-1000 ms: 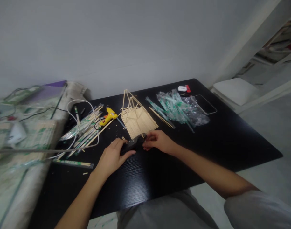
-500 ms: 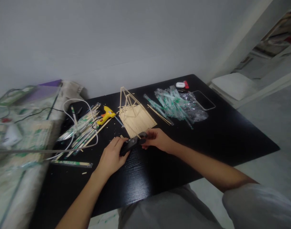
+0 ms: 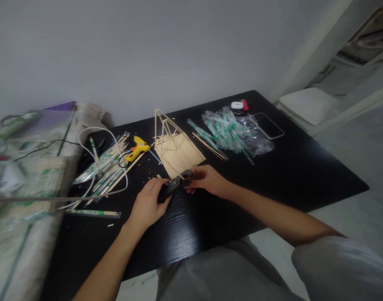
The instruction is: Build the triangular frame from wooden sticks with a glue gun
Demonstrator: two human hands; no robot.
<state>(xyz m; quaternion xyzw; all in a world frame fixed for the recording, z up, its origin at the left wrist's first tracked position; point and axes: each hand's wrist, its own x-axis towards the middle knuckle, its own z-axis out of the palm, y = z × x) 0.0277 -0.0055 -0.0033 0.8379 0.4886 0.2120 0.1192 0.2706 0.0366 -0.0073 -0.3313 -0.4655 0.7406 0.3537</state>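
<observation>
My left hand is wrapped round a black hand cutter just above the table's near middle, its curved jaws pointing right. At the jaw end my right hand is closed in a pinch; what lies between its fingertips is hidden. The tip of a thin pale stick shows by the jaws. Right behind the tool lies a flat panel of wooden sticks set side by side. A pointed frame of sticks rises from the panel's far left part.
Left of the panel lie a yellow glue gun, wrapped chopsticks and a white cable. To its right are loose sticks, crumpled plastic wrappers, a phone and a white case. A wall borders the black table.
The view has shifted slightly, so the table items sit a little higher and further left. Both hands stay at the black cutter, with hardly any movement.
</observation>
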